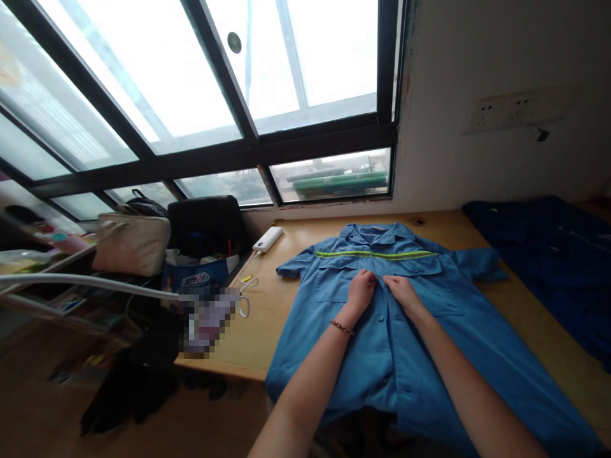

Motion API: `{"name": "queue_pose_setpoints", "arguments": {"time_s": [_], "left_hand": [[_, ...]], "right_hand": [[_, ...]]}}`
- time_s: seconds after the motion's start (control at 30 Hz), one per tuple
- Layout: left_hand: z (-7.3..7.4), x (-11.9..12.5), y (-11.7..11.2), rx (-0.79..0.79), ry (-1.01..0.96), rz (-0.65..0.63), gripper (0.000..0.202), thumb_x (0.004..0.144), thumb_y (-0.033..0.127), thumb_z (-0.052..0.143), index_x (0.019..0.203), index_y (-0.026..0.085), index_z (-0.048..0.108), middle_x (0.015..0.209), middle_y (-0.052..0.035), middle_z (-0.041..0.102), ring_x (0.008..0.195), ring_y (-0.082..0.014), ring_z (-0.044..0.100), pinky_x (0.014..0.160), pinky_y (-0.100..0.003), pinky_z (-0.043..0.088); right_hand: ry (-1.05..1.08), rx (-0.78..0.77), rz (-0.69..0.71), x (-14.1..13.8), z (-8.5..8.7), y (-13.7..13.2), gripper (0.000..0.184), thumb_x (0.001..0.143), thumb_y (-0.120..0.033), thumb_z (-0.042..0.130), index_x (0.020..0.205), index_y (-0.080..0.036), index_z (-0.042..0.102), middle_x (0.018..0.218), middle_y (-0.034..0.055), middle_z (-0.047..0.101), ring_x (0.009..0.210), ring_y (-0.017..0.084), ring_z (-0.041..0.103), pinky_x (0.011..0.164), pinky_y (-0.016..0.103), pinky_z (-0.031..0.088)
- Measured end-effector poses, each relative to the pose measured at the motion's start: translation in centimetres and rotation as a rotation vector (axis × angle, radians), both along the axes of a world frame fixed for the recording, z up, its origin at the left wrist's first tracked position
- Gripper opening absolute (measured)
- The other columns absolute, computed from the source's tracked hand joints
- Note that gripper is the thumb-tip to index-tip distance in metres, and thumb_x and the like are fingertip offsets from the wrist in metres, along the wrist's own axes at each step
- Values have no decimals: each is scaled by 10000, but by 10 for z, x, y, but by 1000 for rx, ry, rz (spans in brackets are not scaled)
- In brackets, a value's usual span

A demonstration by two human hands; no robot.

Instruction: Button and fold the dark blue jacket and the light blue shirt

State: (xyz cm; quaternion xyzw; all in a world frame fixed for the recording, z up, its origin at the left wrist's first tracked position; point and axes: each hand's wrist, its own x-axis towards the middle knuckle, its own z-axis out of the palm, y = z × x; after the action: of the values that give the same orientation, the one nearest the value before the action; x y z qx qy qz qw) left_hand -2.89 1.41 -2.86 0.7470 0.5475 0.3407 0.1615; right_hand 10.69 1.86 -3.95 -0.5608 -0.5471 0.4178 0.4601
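Shirt (370,366) on table (260,324), power bank (268,240) left.

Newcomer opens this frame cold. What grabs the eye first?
Probably the blue shirt spread on the wooden table, with a yellow-green stripe across its chest and the left hand and right hand at its front opening just below. Next, the glaring window filling the upper left and centre. After that, likely the dark blue cloth lying to the shirt's right.
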Motion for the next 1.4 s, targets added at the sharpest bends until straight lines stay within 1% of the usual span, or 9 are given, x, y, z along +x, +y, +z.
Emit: {"name": "queue_pose_setpoints", "arguments": {"time_s": [0.1, 0.2, 0.27, 0.37, 0.47, 0.57, 0.77, 0.87, 1.4], "left_hand": [[0, -1, 3, -69, -216, 19, 99, 691, 118, 541, 710, 165, 626, 706, -33, 612, 662, -141, 563, 659, -267, 437], [-2, -3, 7, -327, -560, 15, 45, 655, 187, 613, 668, 144, 616, 596, -31, 613, 563, -152, 585, 582, -281, 466], [-3, -4, 8, -506, -783, -12, 135, 613, 235, 669, 667, 132, 600, 573, -32, 617, 541, -159, 600, 551, -283, 481], [-3, -6, 9, -618, -957, -36, 256, 529, 261, 741, 681, 120, 591, 585, -33, 630, 561, -161, 614, 574, -288, 500], [0, -5, 8, -624, -998, -55, 300, 495, 260, 766, 693, 114, 595, 601, -27, 634, 557, -143, 608, 595, -279, 503], [2, -3, 7, -605, -995, -80, 299, 507, 263, 760, 705, 113, 594, 624, -26, 637, 560, -130, 600, 602, -265, 498], [2, 3, 7, -626, -1024, -67, 296, 581, 324, 710, 723, 121, 547, 603, 1, 585, 533, -102, 572, 570, -237, 486], [1, 5, 6, -590, -998, -22, 334, 587, 331, 709, 775, 142, 507, 581, 28, 551, 483, -82, 540, 503, -206, 459], [-1, 9, 3, -512, -1068, 52, 415, 547, 256, 722, 838, 160, 442, 555, 57, 519, 461, -58, 501, 480, -174, 409]], "right_hand": [[-100, 45, -9, 0, 3, 0, 265, 686, -301, 474, 709, -153, 693, 817, 50, 673, 863, 215, 593, 830, 314, 419], [-187, 105, 19, -1, 11, -3, 274, 716, -232, 433, 762, -154, 691, 874, 59, 655, 870, 183, 587, 830, 282, 418], [-239, 130, 43, -2, 18, -7, 285, 731, -201, 414, 794, -155, 688, 898, 60, 646, 866, 168, 585, 821, 265, 425], [-178, 61, 77, -3, 24, -10, 292, 731, -170, 402, 814, -155, 682, 875, 55, 651, 788, 156, 604, 743, 258, 469], [28, -88, 95, -2, 24, -10, 284, 727, -186, 414, 855, -143, 664, 775, 46, 658, 639, 150, 617, 583, 253, 501], [140, -113, 63, -1, 21, -11, 231, 703, -253, 503, 847, -141, 644, 702, 33, 648, 583, 156, 614, 521, 253, 494], [-277, 113, -82, -5, 21, -15, 99, 656, -246, 592, 727, -179, 601, 563, -15, 593, 557, 133, 570, 563, 228, 421], [-401, 98, -99, -7, 22, -16, 116, 662, -243, 595, 763, -188, 578, 559, -27, 582, 566, 125, 556, 547, 207, 377], [-446, 81, -65, -10, 25, -19, 165, 692, -232, 572, 847, -200, 528, 555, -50, 551, 558, 113, 535, 517, 189, 311]]}}
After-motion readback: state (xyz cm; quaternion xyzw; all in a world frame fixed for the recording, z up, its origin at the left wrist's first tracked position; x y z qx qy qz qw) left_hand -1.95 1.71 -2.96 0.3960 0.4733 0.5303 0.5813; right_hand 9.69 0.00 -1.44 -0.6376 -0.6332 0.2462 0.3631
